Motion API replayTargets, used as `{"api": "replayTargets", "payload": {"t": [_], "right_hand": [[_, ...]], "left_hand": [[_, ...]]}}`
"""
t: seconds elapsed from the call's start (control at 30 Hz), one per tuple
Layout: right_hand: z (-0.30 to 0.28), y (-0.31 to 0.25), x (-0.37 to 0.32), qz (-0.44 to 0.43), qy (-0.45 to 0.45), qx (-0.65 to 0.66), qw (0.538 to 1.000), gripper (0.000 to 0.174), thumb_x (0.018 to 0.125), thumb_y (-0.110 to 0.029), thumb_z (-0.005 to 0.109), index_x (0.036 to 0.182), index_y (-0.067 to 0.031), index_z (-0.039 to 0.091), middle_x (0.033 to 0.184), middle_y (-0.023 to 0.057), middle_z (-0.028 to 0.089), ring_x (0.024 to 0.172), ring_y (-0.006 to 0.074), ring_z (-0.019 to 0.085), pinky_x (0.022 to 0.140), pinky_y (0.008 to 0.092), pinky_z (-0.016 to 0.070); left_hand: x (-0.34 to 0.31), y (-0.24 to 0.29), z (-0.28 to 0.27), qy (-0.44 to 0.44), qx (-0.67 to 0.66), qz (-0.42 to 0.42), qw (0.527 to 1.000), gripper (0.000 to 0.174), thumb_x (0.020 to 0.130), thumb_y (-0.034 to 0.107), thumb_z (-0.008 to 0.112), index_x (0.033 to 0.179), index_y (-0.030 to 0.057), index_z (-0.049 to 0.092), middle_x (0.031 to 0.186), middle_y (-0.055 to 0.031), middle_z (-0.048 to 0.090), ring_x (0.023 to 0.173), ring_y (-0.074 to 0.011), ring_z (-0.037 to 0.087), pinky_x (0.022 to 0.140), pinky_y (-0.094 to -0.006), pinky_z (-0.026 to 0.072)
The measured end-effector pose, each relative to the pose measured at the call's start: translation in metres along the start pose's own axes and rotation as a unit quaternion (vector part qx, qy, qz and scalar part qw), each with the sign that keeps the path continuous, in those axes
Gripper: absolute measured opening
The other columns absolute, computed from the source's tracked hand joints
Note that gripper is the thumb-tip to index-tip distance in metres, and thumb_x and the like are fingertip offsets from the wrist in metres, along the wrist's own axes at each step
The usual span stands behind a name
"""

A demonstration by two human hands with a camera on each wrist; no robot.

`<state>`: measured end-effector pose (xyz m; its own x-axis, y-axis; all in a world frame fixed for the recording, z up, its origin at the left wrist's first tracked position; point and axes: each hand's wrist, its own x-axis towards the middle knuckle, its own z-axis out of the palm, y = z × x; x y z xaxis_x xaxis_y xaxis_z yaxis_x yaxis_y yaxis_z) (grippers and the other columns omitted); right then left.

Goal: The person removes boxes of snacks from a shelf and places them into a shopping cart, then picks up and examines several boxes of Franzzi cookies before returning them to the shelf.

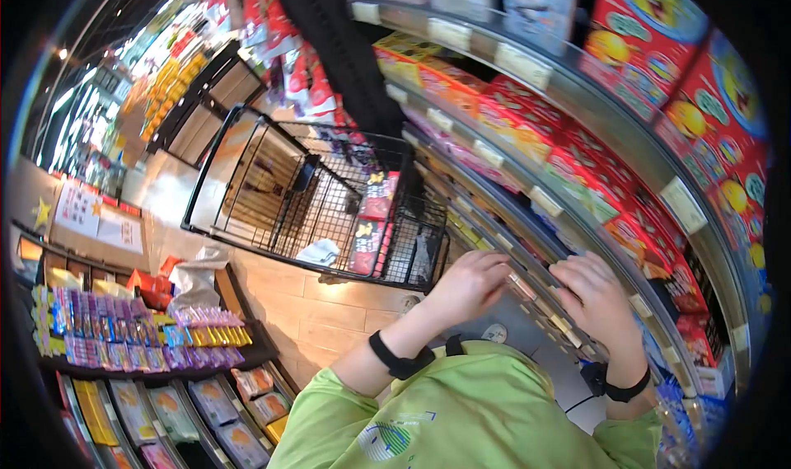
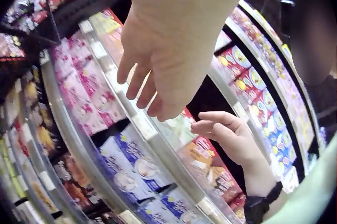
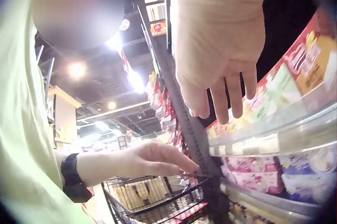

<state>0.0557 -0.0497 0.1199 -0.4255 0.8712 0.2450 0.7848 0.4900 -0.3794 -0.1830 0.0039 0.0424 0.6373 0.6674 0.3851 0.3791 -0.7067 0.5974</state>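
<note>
A person in a green shirt [image 1: 461, 403] stood facing stocked store shelves [image 1: 610, 119]. The left hand [image 1: 470, 289] hung before them, its grip released, fingers loosely bent around nothing. The right hand [image 1: 595, 296] was likewise relaxed and unloaded. Nearby, pink packets [image 2: 79, 98] and blue packets [image 2: 126, 169] sat on one shelf, with orange-and-red packets [image 2: 205, 155] on the shelf above. They looked light, with slick, slightly yielding wrapping and perhaps crushable contents; a gentle hold across the side edges seemed safest. Behind the left arm stood a black wire cart [image 1: 209, 166].
</note>
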Motion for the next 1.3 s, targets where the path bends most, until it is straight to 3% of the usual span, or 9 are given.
{"api": "replayTargets", "payload": {"t": [0.3, 0.53, 0.73, 0.83, 0.93, 1.0, 1.1, 1.2, 1.3], "right_hand": [[0.115, -0.059, 0.138, -0.074, -0.1, 0.134, 0.983, 0.031, 0.079, -0.011, 0.064, 0.109, -0.0031, 0.061, 0.102, 0.0136, 0.063, 0.098, 0.0308, 0.058, 0.089, 0.0412, 0.0441], [0.225, -0.103, 0.234, -0.095, -0.095, 0.081, 0.988, 0.032, 0.081, -0.011, 0.062, 0.111, -0.0031, 0.06, 0.113, 0.013, 0.058, 0.107, 0.0303, 0.053, 0.093, 0.0403, 0.0417], [0.231, -0.108, 0.228, 0.038, -0.113, 0.108, 0.987, 0.031, 0.082, -0.013, 0.06, 0.112, -0.0047, 0.06, 0.113, 0.0117, 0.058, 0.109, 0.0291, 0.052, 0.095, 0.0402, 0.0404], [0.218, -0.105, 0.203, 0.132, -0.114, 0.09, 0.981, 0.03, 0.084, -0.015, 0.06, 0.113, -0.008, 0.06, 0.114, 0.0091, 0.059, 0.108, 0.0285, 0.054, 0.093, 0.0394, 0.0425], [0.205, -0.105, 0.18, 0.207, -0.095, 0.071, 0.971, 0.028, 0.085, -0.016, 0.059, 0.113, -0.0107, 0.061, 0.113, 0.0072, 0.06, 0.106, 0.0286, 0.055, 0.091, 0.0382, 0.0446], [0.198, -0.111, 0.168, 0.264, -0.089, 0.087, 0.956, 0.027, 0.086, -0.016, 0.058, 0.112, -0.0098, 0.06, 0.114, 0.0075, 0.06, 0.107, 0.0293, 0.055, 0.092, 0.0387, 0.0438], [0.196, -0.113, 0.153, 0.291, -0.078, 0.082, 0.95, 0.027, 0.087, -0.016, 0.057, 0.113, -0.0098, 0.06, 0.115, 0.0081, 0.06, 0.108, 0.0301, 0.054, 0.093, 0.0395, 0.0433], [0.197, -0.115, 0.144, 0.291, -0.067, 0.087, 0.95, 0.028, 0.087, -0.016, 0.057, 0.115, -0.0102, 0.059, 0.115, 0.0086, 0.06, 0.107, 0.0308, 0.054, 0.094, 0.0398, 0.0429], [0.197, -0.117, 0.142, 0.287, -0.071, 0.079, 0.952, 0.029, 0.088, -0.016, 0.057, 0.116, -0.0102, 0.058, 0.116, 0.0087, 0.059, 0.108, 0.0311, 0.054, 0.093, 0.04, 0.043]], "left_hand": [[-0.139, -0.128, -0.108, 0.104, -0.076, -0.391, 0.911, 0.027, 0.078, 0.015, 0.067, 0.102, 0.0014, 0.064, 0.091, -0.019, 0.066, 0.083, -0.0329, 0.064, 0.077, -0.0377, 0.0502], [-0.156, -0.282, -0.142, 0.029, -0.126, -0.455, 0.881, 0.051, 0.08, 0.029, 0.067, 0.121, 0.0007, 0.056, 0.108, -0.0198, 0.064, 0.099, -0.0343, 0.062, 0.086, -0.0372, 0.0488], [-0.126, -0.391, -0.101, -0.102, -0.047, -0.525, 0.844, 0.064, 0.075, 0.035, 0.068, 0.122, -0.0043, 0.05, 0.113, -0.0256, 0.061, 0.106, -0.0351, 0.06, 0.092, -0.0385, 0.0464], [-0.129, -0.453, -0.053, -0.106, -0.207, -0.58, 0.781, 0.057, 0.075, 0.031, 0.069, 0.115, -0.0076, 0.053, 0.113, -0.0265, 0.06, 0.105, -0.0354, 0.06, 0.089, -0.0393, 0.048], [-0.102, -0.435, -0.049, -0.142, -0.269, -0.589, 0.748, 0.052, 0.074, 0.031, 0.072, 0.11, -0.0047, 0.06, 0.111, -0.0231, 0.062, 0.096, -0.0319, 0.065, 0.085, -0.0377, 0.0501], [-0.084, -0.413, -0.052, -0.111, -0.016, -0.627, 0.771, 0.053, 0.073, 0.029, 0.076, 0.109, -0.0035, 0.056, 0.104, -0.0198, 0.064, 0.089, -0.0304, 0.065, 0.081, -0.0379, 0.0502], [-0.074, -0.4, -0.051, 0.049, -0.117, -0.631, 0.766, 0.056, 0.07, 0.029, 0.079, 0.106, -0.0007, 0.048, 0.095, -0.0185, 0.063, 0.089, -0.031, 0.064, 0.08, -0.0386, 0.0491], [-0.087, -0.421, -0.04, 0.093, -0.088, -0.547, 0.827, 0.056, 0.069, 0.025, 0.081, 0.102, 0.003, 0.041, 0.09, -0.0177, 0.062, 0.088, -0.0322, 0.063, 0.08, -0.0396, 0.0487], [-0.089, -0.429, -0.058, 0.112, -0.139, -0.546, 0.818, 0.049, 0.075, 0.024, 0.076, 0.108, 0.0065, 0.044, 0.095, -0.0177, 0.061, 0.085, -0.031, 0.063, 0.077, -0.0378, 0.0492]]}}
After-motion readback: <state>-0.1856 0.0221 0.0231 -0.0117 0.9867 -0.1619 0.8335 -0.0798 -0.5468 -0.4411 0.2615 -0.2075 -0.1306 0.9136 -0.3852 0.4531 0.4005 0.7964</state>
